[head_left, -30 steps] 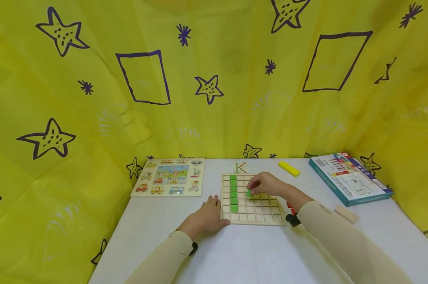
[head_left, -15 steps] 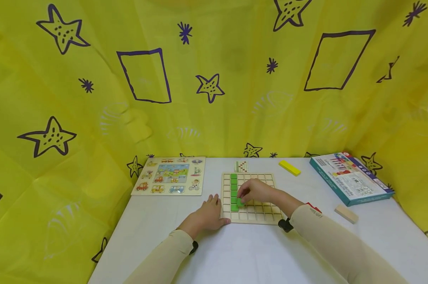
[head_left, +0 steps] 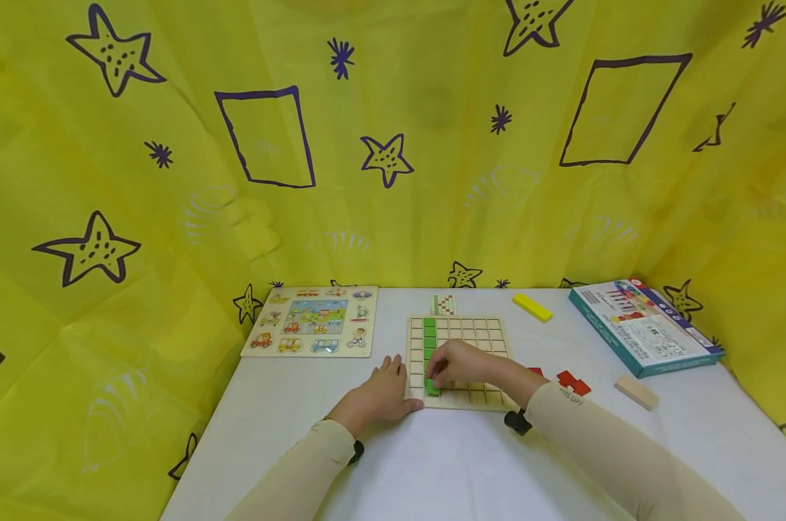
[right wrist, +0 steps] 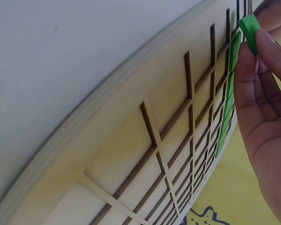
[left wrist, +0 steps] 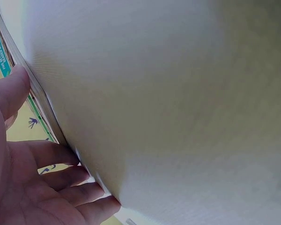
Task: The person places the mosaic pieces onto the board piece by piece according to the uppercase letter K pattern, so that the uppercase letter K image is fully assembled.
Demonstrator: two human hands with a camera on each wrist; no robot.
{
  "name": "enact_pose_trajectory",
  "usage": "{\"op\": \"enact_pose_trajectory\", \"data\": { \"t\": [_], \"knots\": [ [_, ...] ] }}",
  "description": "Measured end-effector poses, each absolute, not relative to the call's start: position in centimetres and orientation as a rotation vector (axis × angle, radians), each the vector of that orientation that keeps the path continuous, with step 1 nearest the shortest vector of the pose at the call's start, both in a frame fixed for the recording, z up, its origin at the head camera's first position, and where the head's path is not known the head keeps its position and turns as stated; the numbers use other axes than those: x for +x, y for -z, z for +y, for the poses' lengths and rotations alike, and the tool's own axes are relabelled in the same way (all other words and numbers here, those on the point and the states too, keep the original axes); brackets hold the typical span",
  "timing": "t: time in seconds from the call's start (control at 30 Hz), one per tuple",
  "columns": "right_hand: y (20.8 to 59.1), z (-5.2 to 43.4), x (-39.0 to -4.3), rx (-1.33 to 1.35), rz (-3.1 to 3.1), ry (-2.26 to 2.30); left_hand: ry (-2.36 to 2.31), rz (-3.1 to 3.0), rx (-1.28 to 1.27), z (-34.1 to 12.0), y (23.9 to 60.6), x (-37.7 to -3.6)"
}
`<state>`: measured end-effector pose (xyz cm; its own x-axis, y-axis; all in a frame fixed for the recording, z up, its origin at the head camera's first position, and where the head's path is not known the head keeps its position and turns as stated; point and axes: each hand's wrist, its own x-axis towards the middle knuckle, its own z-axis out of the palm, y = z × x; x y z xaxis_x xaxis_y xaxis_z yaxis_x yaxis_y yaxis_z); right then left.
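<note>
A wooden grid board [head_left: 480, 334] lies on the white table, and a column of green tiles [head_left: 429, 333] runs down its left part. My right hand [head_left: 459, 362] is over the near end of that column. Thumb and forefinger pinch a green square tile [right wrist: 249, 33], tilted in the right wrist view and close over the grid in the head view. Along the board's left edge rests my left hand [head_left: 386, 393], thumb at the near left corner. The left wrist view shows its thumb against the board's edge and the other fingers [left wrist: 65, 178] relaxed on the table.
Red pieces [head_left: 574, 383] and a plain wooden block [head_left: 637, 391] lie right of the board. Behind it are a small pattern card [head_left: 443, 305] and a yellow bar [head_left: 532, 307]. A picture puzzle [head_left: 256, 349] lies left, a box [head_left: 643, 325] right. A yellow curtain [head_left: 432, 231] encloses the table.
My right hand has carried the green tile from the middle of the board leftward and nearer, to the near end of the green column. My left hand has stayed in place.
</note>
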<state>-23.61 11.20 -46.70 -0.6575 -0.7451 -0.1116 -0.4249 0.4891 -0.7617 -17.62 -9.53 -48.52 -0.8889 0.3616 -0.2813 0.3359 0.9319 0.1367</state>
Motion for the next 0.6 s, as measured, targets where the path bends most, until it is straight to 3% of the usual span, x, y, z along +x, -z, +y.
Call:
{"op": "enact_pose_trajectory", "data": {
  "t": [0.6],
  "knots": [
    [47.9,10.5,-22.7,-1.071,2.361,0.921,-0.125,2.774,0.506,-9.5,48.3,-17.5]
  ]
}}
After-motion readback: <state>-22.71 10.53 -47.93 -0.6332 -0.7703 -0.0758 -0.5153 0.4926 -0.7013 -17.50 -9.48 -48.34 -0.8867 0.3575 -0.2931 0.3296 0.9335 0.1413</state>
